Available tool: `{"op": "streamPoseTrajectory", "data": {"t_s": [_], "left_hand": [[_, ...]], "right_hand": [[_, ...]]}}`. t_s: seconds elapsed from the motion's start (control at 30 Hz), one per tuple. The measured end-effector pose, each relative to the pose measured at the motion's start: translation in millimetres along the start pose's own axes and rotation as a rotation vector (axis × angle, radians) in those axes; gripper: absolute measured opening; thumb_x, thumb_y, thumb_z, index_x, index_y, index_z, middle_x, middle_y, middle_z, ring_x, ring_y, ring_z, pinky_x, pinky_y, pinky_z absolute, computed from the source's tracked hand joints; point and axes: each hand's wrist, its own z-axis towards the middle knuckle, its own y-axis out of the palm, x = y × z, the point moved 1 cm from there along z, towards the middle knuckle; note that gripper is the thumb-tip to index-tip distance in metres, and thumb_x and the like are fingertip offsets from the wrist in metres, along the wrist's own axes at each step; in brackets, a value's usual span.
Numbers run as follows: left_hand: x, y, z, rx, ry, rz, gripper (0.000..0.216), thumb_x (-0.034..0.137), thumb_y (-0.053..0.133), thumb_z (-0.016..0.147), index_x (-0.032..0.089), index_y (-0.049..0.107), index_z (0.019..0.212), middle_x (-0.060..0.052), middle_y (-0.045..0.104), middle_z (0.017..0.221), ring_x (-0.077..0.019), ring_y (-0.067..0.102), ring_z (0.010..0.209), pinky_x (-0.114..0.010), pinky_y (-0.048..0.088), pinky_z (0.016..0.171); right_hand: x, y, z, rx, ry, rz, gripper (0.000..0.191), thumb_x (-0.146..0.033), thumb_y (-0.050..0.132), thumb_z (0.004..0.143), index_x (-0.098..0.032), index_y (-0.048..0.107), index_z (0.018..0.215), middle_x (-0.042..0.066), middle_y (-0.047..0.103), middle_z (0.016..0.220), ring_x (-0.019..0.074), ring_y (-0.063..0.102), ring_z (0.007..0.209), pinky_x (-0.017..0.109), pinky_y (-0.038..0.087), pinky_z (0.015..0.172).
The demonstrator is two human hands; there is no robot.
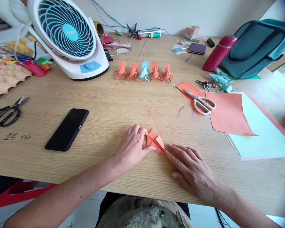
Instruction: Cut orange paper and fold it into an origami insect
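A small folded piece of coral-orange paper (pixel 156 142) lies on the wooden table in front of me, with pointed corners and a flap standing up near its middle. My left hand (pixel 131 148) grips its left side, the index finger at the upper edge and the thumb across the lower part. From the right, my right hand (pixel 194 171) rests on the table with fingers stretched out, the index fingertip touching the paper's lower right corner. Beyond stands a row of folded paper figures with thin legs, several orange (pixel 154 70) and one light blue (pixel 144 70).
A black phone (pixel 66 129) and black scissors (pixel 10 110) lie to the left, below a white fan (pixel 85 60). On the right are white-handled scissors (pixel 203 104), orange sheets (pixel 228 110), pale green paper (pixel 266 139), keys (pixel 206 84), a magenta bottle (pixel 219 53) and a teal bag (pixel 254 50).
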Motion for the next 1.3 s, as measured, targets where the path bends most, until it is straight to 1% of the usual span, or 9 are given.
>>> {"op": "streamPoseTrajectory", "data": {"t_s": [0.1, 0.23, 0.3, 0.4, 0.5, 0.6, 0.83, 1.1, 1.3], "left_hand": [[6.6, 4.2, 1.8, 0.017, 0.002, -0.119, 0.039, 0.029, 0.083, 0.075, 0.019, 0.050, 0.093, -0.007, 0.058, 0.103, -0.0267, 0.057, 0.098, -0.041, 0.049, 0.085], [13.0, 9.4, 2.8, 0.005, -0.012, -0.416, 0.036, 0.016, 0.077, 0.077, 0.022, 0.045, 0.092, 0.000, 0.061, 0.091, -0.0189, 0.060, 0.084, -0.032, 0.048, 0.075], [14.4, 10.2, 4.5, -0.025, -0.055, -0.566, 0.035, 0.013, 0.074, 0.078, 0.023, 0.044, 0.093, 0.003, 0.061, 0.086, -0.0147, 0.060, 0.076, -0.028, 0.046, 0.070], [13.2, 6.6, 11.2, -0.015, -0.092, -0.758, 0.033, 0.015, 0.073, 0.078, 0.023, 0.046, 0.097, 0.005, 0.061, 0.080, -0.0126, 0.059, 0.073, -0.026, 0.047, 0.072], [9.1, -0.8, 24.1, -0.025, -0.097, -0.915, 0.028, 0.021, 0.072, 0.079, 0.019, 0.055, 0.101, 0.002, 0.064, 0.081, -0.0133, 0.060, 0.074, -0.027, 0.048, 0.074], [4.6, -5.6, 40.2, -0.111, -0.108, -1.042, 0.022, 0.029, 0.071, 0.081, 0.014, 0.065, 0.096, -0.004, 0.070, 0.090, -0.0158, 0.063, 0.080, -0.029, 0.049, 0.077], [-7.0, -8.0, 72.1, -0.090, -0.097, -1.235, 0.031, 0.039, 0.081, 0.072, 0.013, 0.071, 0.087, -0.003, 0.071, 0.087, -0.0147, 0.063, 0.081, -0.028, 0.049, 0.078], [-7.0, -8.6, 89.8, -0.108, -0.144, -1.258, 0.021, 0.032, 0.076, 0.074, 0.014, 0.067, 0.078, 0.002, 0.064, 0.072, -0.0100, 0.055, 0.066, -0.023, 0.042, 0.063], [-11.2, -9.6, 88.6, -0.039, -0.175, -1.255, 0.020, 0.034, 0.073, 0.076, 0.015, 0.067, 0.078, 0.002, 0.063, 0.074, -0.0100, 0.053, 0.069, -0.023, 0.041, 0.066]], "right_hand": [[5.7, -6.4, 10.8, 0.090, 0.134, 0.119, 0.048, -0.023, 0.046, 0.100, -0.017, 0.042, 0.147, 0.015, 0.057, 0.138, 0.0268, 0.058, 0.119, 0.046, 0.050, 0.098], [15.0, -14.2, 38.7, 0.132, 0.371, 0.372, 0.030, -0.022, 0.049, 0.096, -0.021, 0.060, 0.124, 0.009, 0.065, 0.114, 0.0192, 0.066, 0.092, 0.033, 0.054, 0.078], [18.8, -16.3, 50.4, 0.078, 0.459, 0.447, 0.012, -0.024, 0.055, 0.092, -0.020, 0.066, 0.095, 0.003, 0.065, 0.088, 0.0149, 0.060, 0.072, 0.028, 0.047, 0.064], [24.0, -16.6, 59.6, 0.053, 0.533, 0.586, 0.023, -0.032, 0.059, 0.090, -0.020, 0.057, 0.070, -0.003, 0.055, 0.064, 0.0114, 0.046, 0.059, 0.026, 0.036, 0.055], [28.6, -15.1, 66.5, 0.122, 0.553, 0.812, 0.028, -0.040, 0.058, 0.090, -0.020, 0.056, 0.072, -0.003, 0.056, 0.064, 0.0107, 0.045, 0.058, 0.026, 0.034, 0.054], [30.8, -14.9, 79.8, 0.196, 0.540, 0.981, 0.029, -0.046, 0.061, 0.088, -0.019, 0.060, 0.078, -0.001, 0.062, 0.067, 0.0118, 0.052, 0.060, 0.026, 0.039, 0.056], [36.3, -11.3, 111.9, 0.303, 0.533, 1.102, 0.039, -0.056, 0.068, 0.080, -0.019, 0.057, 0.077, 0.000, 0.062, 0.065, 0.0132, 0.058, 0.060, 0.027, 0.044, 0.059], [36.2, -3.4, 116.3, 0.110, 0.539, 1.080, 0.053, -0.067, 0.060, 0.083, -0.016, 0.062, 0.067, -0.002, 0.051, 0.057, 0.0093, 0.039, 0.052, 0.025, 0.030, 0.050], [35.1, 2.5, 117.1, 0.050, 0.572, 1.057, 0.049, -0.063, 0.064, 0.082, -0.015, 0.071, 0.076, -0.002, 0.052, 0.057, 0.0086, 0.035, 0.051, 0.024, 0.024, 0.047]]}}
